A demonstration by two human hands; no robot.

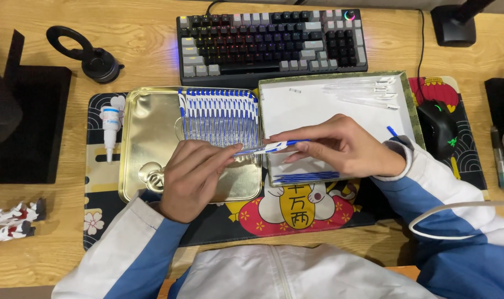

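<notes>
Both my hands hold one blue-and-white pen point(268, 148) level between them, over the seam of two trays. My left hand point(192, 177) pinches its left end above the gold metal tray point(146, 133). My right hand point(340, 147) grips its right end over the white-lined tray point(318, 105). A neat row of several assembled blue-and-white pens point(221, 113) lies in the gold tray, just beyond my left fingers. A small bundle of blue refills point(304, 177) rests at the white tray's near edge. Clear pen tubes point(374, 91) lie at its far right corner.
A backlit keyboard point(271, 39) sits behind the trays. A small white bottle point(110, 124) lies left of the gold tray, a black ring-handled lid point(91, 55) beyond it. A black mouse point(437, 127) and a pen point(498, 158) lie to the right. A white cable point(457, 207) crosses my right sleeve.
</notes>
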